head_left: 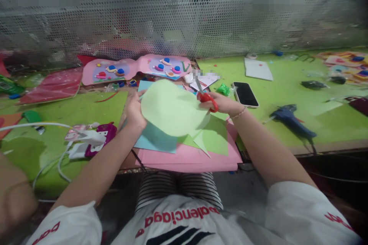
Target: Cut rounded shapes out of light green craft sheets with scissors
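Left hand (134,109): gripping rounded pale-green paper (169,109)
Right hand (220,103): clamped on red-handled metal scissors (204,97)
Trimming: likely underway; next cut needs steady paper

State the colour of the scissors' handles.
The scissors' handles are red, as the head view shows.

Scissors (204,97), a glue gun (294,120) and decorated pink panels (143,65) about a green worktop (276,93) suggested a craft workshop.

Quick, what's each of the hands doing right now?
Left hand: holding the pale green paper by its edge.
Right hand: holding the red-handled scissors.
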`<state>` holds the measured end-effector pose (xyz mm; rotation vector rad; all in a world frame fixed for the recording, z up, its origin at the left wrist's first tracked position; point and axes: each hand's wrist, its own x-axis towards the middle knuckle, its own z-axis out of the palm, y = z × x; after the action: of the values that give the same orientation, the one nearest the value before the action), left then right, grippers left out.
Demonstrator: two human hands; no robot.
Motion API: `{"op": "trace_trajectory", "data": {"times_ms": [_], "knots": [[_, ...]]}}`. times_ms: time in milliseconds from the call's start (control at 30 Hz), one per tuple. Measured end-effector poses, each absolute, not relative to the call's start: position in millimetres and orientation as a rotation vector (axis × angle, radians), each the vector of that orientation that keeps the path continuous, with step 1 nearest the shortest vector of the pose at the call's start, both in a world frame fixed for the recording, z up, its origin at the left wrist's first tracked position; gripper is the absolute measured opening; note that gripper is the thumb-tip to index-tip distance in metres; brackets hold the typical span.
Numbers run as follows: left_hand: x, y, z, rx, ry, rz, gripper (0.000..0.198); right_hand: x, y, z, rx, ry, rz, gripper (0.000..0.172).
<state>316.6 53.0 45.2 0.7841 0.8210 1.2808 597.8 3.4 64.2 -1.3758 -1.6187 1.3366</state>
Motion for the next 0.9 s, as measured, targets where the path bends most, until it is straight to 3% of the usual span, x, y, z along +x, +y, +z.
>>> {"op": "trace_trajectory", "data": {"times_ms": [200, 367, 467, 700, 900], "knots": [[314.3, 50.2, 47.9, 0.960, 0.928, 0.859, 0.036, 615.0, 3.7, 65.4, -1.223, -2.072, 1.641, 0.035], [318.3, 34.9, 46.2, 1.477, 0.845, 0.270, 0.043, 593.9, 4.2, 60.0, -1.296, -2.129, 1.496, 0.030], [315.4, 33.5, 45.5, 1.603, 0.796, 0.043, 0.032, 587.2, 3.1, 59.4, -1.345, -2.089, 1.355, 0.026], [316.2, 33.6, 42.7, 1.624, 0.834, 0.078, 0.037, 581.5, 5.7, 50.0, -1.406, -1.875, 1.157, 0.022], [318.2, 35.1, 35.8, 1.749, 0.896, 0.249, 0.015, 569.6, 6.8, 49.7, -1.394, -1.664, 0.980, 0.037]]}}
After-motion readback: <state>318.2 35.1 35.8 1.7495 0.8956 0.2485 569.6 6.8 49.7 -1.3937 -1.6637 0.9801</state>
